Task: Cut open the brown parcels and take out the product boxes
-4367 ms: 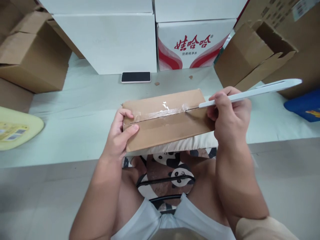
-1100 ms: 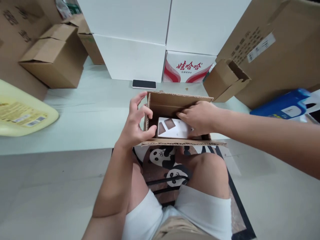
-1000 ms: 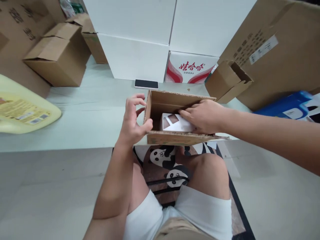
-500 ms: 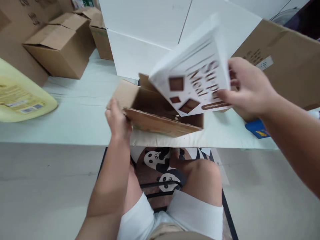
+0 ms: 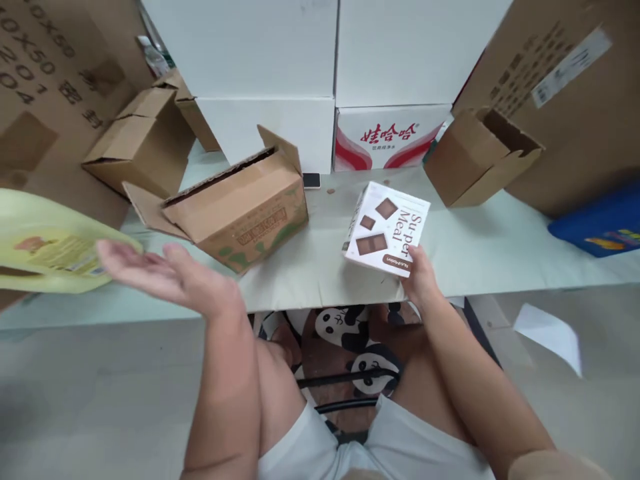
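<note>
My right hand (image 5: pixel 419 275) grips the near corner of a white box printed "Su-per Meal" (image 5: pixel 387 228), which stands tilted on the pale green table (image 5: pixel 470 247). To its left the opened brown carton (image 5: pixel 239 203) lies on its side on the table, flaps loose. Palm up with fingers stretched out, my left hand (image 5: pixel 165 275) hovers empty by the table's front edge, left of the carton and apart from it.
A yellow jug (image 5: pixel 45 243) lies at the left. White boxes (image 5: pixel 260 60) and one with red print (image 5: pixel 387 137) stand at the back, with a phone (image 5: pixel 311 180) before them. Brown cartons (image 5: pixel 143 140) and an open one (image 5: pixel 480 157) flank the sides. A blue item (image 5: pixel 600 223) is at right.
The white box, lifted from the carton half a second ago, now rests on the table in my right hand. My left hand has let go of the carton, which moved left and lies tipped over.
</note>
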Action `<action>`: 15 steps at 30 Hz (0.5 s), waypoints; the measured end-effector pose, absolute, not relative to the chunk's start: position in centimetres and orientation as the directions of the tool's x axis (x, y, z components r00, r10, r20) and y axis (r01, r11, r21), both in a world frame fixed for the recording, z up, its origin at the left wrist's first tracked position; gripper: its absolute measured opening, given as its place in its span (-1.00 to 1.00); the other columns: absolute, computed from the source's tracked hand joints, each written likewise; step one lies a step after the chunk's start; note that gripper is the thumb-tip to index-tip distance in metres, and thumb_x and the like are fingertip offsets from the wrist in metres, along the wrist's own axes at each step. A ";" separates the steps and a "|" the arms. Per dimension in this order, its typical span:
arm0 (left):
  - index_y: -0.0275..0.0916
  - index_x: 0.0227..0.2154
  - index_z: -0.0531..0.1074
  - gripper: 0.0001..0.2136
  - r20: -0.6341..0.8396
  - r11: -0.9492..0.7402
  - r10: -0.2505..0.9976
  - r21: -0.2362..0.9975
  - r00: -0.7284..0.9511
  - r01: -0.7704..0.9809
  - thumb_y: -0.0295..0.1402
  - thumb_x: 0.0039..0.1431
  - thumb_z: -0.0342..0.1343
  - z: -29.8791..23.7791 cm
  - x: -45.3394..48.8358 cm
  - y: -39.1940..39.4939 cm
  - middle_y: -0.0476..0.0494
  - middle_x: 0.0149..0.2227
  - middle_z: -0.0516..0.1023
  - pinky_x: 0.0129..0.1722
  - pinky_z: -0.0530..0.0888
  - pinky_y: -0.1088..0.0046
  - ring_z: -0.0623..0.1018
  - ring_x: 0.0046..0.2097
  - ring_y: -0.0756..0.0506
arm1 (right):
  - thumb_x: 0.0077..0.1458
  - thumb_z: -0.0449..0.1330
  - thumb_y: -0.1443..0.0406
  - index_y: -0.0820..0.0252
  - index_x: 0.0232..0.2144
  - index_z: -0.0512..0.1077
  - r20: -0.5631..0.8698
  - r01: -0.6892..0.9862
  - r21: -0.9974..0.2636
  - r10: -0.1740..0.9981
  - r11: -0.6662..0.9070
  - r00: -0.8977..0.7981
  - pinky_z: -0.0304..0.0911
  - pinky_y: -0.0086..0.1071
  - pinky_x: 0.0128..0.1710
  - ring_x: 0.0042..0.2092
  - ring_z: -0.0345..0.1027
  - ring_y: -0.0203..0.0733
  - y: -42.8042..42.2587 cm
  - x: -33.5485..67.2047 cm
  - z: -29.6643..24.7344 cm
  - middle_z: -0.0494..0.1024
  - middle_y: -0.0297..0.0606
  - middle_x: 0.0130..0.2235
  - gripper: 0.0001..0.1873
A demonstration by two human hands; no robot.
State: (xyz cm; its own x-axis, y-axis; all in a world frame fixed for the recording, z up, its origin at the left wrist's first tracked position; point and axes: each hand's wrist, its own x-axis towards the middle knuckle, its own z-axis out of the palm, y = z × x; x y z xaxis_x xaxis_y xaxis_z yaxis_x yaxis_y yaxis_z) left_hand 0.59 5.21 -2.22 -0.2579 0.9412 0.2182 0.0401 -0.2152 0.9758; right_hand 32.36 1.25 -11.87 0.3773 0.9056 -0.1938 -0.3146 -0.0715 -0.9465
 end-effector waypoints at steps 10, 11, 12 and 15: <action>-0.18 -0.19 0.57 -0.49 -0.160 0.183 0.962 0.979 0.222 -0.085 0.15 -0.01 0.28 -9.3 8.2 5.1 -0.17 -0.11 0.63 -0.22 0.49 0.40 0.57 -0.11 -0.13 | 0.02 0.22 -0.03 0.04 0.12 0.33 -0.137 -0.273 -0.959 0.966 -0.074 0.221 0.46 -0.13 0.01 0.04 0.53 -0.01 0.9 33.0 -12.2 0.59 -0.22 0.08 -0.36; -0.15 -0.11 0.55 -0.42 -0.186 0.229 0.944 0.964 0.274 -0.134 0.16 -0.08 0.33 -9.4 8.5 5.0 -0.17 -0.03 0.62 -0.19 0.50 0.40 0.58 -0.06 -0.14 | 0.02 0.20 -0.05 0.05 0.09 0.36 -0.165 -0.275 -0.955 0.969 -0.110 0.186 0.47 -0.13 0.00 0.03 0.53 0.00 0.7 32.9 -12.0 0.61 -0.22 0.05 -0.37; -0.12 -0.03 0.52 -0.35 -0.197 0.262 0.929 0.948 0.314 -0.181 0.16 -0.13 0.38 -9.3 8.8 4.9 -0.18 0.04 0.59 -0.16 0.52 0.38 0.58 -0.01 -0.17 | 0.02 0.20 -0.06 0.06 0.07 0.38 -0.193 -0.277 -0.949 0.972 -0.150 0.134 0.47 -0.13 -0.01 0.02 0.54 0.01 0.6 32.8 -11.8 0.62 -0.22 0.03 -0.39; -0.09 0.06 0.45 -0.28 -0.198 0.289 0.922 0.923 0.331 -0.254 0.06 -0.19 0.47 -8.6 8.7 4.8 -0.19 0.09 0.59 -0.15 0.58 0.33 0.60 0.04 -0.25 | -0.03 0.27 -0.06 0.08 0.08 0.41 -0.237 -0.265 -0.935 0.971 -0.237 -0.034 0.46 -0.12 0.02 0.03 0.54 0.04 0.4 32.9 -11.3 0.64 -0.21 0.01 -0.34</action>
State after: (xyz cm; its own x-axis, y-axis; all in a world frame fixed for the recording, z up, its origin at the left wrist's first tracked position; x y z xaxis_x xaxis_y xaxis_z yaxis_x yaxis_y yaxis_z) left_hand 8.68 4.82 -8.63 0.3315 0.9225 -0.1979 -0.2544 0.2894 0.9228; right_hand 32.91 0.36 -11.27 -0.0336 0.9709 -0.2370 -0.2652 -0.2373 -0.9345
